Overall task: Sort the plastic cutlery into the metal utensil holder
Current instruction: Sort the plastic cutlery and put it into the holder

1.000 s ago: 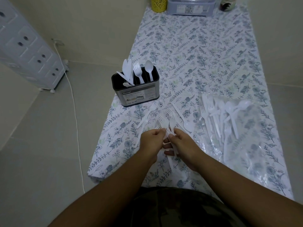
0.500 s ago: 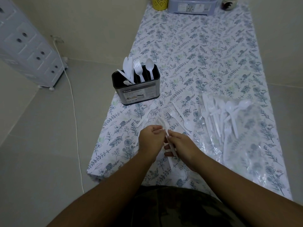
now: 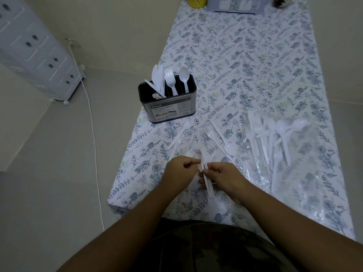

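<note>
Fingers (image 3: pixel 191 163) of the left hand (image 3: pixel 179 169) were curled and pinching the head end of white plastic cutlery near the lower centre of the frame, while the right hand (image 3: pixel 224 176) curled round the handles (image 3: pixel 208 185) of the same small bunch, which slanted down toward the bottom of the frame; exactly how many pieces were in the bunch could not be told. Both hands met just above the floral worktop (image 3: pixel 245 55). Above and left of them stood the metal utensil holder (image 3: pixel 170 109), upright near the worktop's left edge, with knives (image 3: pixel 157 79) in its left compartment, forks (image 3: pixel 170 80) in the middle and a spoon (image 3: pixel 184 77) at the right. Between holder and hands lay loose pieces flat on the cloth: a fork (image 3: pixel 181 133), another fork (image 3: pixel 211 135) and a spoon (image 3: pixel 225 143). To the right of the frame, a clear plastic bag (image 3: pixel 306 173) held a pile of white cutlery (image 3: pixel 275 138).
</note>
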`<state>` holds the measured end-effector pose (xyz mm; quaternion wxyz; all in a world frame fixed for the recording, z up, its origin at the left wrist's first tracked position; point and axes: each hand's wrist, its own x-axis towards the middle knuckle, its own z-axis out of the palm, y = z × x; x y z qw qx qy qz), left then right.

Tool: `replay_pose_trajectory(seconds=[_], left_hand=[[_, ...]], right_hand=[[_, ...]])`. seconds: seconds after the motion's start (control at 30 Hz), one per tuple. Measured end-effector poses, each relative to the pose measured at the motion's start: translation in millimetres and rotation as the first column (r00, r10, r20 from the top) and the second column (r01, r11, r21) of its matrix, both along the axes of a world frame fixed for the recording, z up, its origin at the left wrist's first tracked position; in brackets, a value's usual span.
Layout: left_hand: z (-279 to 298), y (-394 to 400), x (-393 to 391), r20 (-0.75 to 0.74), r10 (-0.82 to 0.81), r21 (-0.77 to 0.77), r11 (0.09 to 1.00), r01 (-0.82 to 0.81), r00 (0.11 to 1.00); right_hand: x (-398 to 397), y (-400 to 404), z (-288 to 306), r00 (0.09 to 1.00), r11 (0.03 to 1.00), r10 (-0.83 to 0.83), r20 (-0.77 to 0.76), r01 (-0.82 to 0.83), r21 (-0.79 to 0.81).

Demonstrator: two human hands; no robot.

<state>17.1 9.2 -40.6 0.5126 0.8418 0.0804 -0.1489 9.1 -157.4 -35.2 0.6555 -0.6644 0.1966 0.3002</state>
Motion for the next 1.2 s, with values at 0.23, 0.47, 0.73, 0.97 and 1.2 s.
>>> replay_pose_trajectory(seconds=[0.23,0.47,0.73,0.97,1.2], left_hand=[[-10.1,11.2,2.1,0.172,-0.063,0.314,0.950,0.006,0.983],[-22.7,18.8,7.4,0.070,-0.153,0.524,0.846,0.094,0.986],[-25.3,21.6,12.6,0.100,-0.173,0.512,0.853,0.098,0.980],[4.0,-22.8,7.8,0.000,0.120,0.003,0.993,-0.120,0.993],[13.8,-55.9,13.8,-0.048,-0.062,-0.036,0.998,0.060,0.997]], right_hand=[[4.0,7.8,-1.9,0.996,0.997,-0.033,-0.086,0.026,-0.078],[2.5,-2.5,-4.5,0.999,0.975,-0.026,0.027,0.032,-0.218],[0.7,-7.5,-9.5,0.970,0.974,-0.225,-0.089,0.221,-0.053],[1.5,-8.2,-5.9,0.944,0.933,-0.308,-0.122,0.325,0.157],[0.0,-24.7,2.3,0.940,0.913,-0.335,-0.066,0.341,0.223]])
